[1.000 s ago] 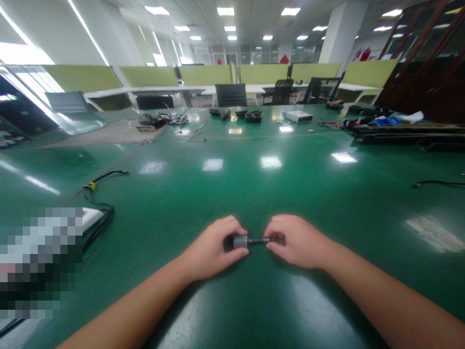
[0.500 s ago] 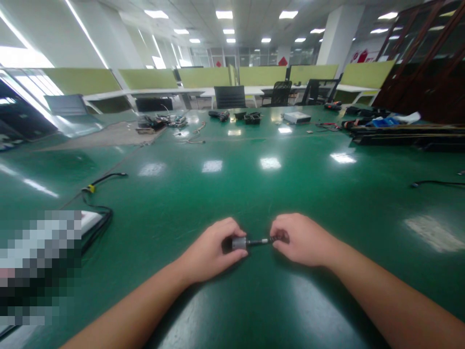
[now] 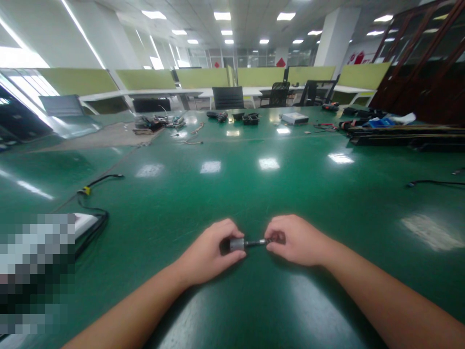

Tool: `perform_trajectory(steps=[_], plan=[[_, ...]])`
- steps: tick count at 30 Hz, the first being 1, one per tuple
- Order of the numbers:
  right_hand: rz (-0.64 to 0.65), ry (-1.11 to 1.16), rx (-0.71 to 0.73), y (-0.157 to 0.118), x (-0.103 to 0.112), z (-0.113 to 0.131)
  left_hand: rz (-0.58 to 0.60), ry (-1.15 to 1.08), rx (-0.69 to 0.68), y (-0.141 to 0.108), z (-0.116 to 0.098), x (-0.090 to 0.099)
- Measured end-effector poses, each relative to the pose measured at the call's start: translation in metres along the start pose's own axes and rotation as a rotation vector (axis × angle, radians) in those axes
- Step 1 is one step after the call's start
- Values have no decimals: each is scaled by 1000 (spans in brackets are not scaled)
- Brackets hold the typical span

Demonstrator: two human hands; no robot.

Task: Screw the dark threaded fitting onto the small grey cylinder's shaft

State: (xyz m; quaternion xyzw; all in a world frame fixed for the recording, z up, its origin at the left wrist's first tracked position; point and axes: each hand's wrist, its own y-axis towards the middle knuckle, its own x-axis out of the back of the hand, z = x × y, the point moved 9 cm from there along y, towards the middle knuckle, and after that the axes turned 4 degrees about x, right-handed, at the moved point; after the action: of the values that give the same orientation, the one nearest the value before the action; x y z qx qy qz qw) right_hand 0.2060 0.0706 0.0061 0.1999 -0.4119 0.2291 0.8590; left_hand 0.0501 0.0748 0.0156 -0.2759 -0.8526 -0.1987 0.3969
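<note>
My left hand (image 3: 212, 249) is closed around a short grey metal cylinder (image 3: 238, 244), thumb on the near side and fingers on the far side. Out of its right end runs a thin dark rod (image 3: 255, 242) with a lighter band near its tip. My right hand (image 3: 296, 240) pinches a small dark piece at the rod's right end; fingers partly cover it, so I cannot tell its kind. Cylinder and rod lie level, in line between the two hands, low over the green table (image 3: 232, 194).
A black cable with a yellow tag (image 3: 86, 191) lies at left, beside a pixelated device. Another black cable (image 3: 432, 183) is at right. Along the far side sit electronic parts (image 3: 160, 123), a white box (image 3: 295, 118) and dark long bars (image 3: 403, 134).
The whole view has shifted slightly. My right hand sits a little nearer to the left hand; both keep the same grips.
</note>
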Motion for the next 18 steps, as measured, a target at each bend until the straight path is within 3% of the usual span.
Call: perform_trajectory(steps=[7,18], plan=[[-90,-27,132,13,-18,22,-15,17,-34,2,-6,-4],[-147,55,76,12,-16,19,-25,24,-5,3,-1,-4]])
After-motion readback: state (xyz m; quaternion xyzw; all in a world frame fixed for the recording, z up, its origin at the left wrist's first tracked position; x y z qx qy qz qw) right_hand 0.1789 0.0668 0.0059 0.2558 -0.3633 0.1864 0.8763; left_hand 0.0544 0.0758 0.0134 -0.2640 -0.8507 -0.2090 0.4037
